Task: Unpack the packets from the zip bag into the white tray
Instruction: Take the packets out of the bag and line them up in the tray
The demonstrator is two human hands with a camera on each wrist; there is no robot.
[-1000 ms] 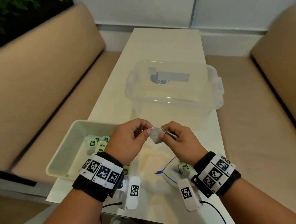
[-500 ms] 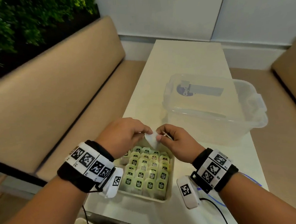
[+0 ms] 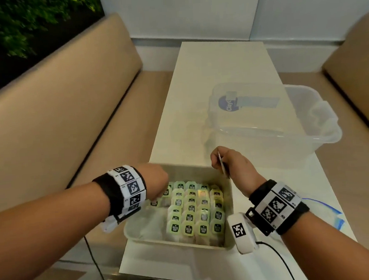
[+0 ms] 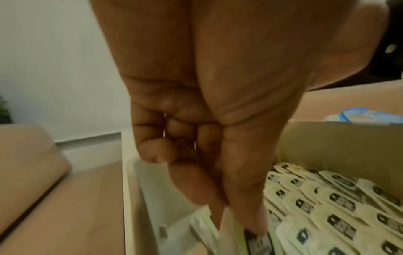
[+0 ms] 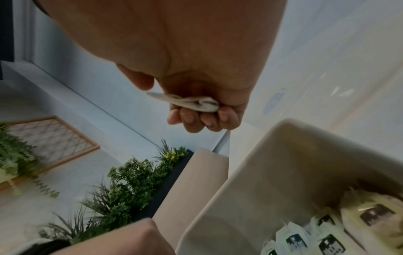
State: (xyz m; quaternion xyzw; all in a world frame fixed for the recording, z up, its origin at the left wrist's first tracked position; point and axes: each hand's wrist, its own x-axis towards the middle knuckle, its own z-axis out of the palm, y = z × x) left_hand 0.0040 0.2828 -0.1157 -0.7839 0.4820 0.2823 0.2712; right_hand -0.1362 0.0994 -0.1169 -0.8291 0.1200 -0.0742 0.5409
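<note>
1. The left hand point(image 3: 158, 181) is low in the white tray point(image 3: 142, 235), its fingers point(image 4: 250, 215) pinched on a packet point(image 4: 226, 222) at the left end of the rows of packets point(image 3: 195, 213). If it lets go too high, the packet can fall flat.
2. The same fingers are close to the standing rows and can knock them over.
3. The right hand point(image 3: 233, 169) has its fingers point(image 5: 196, 120) curled round more packets point(image 5: 189, 103) above the tray's far wall. A loose hold can drop one onto the bench point(image 3: 218, 72).
4. The zip bag point(image 3: 328, 213) lies on the bench to the right, behind the wrist, which can sweep it off.
</note>
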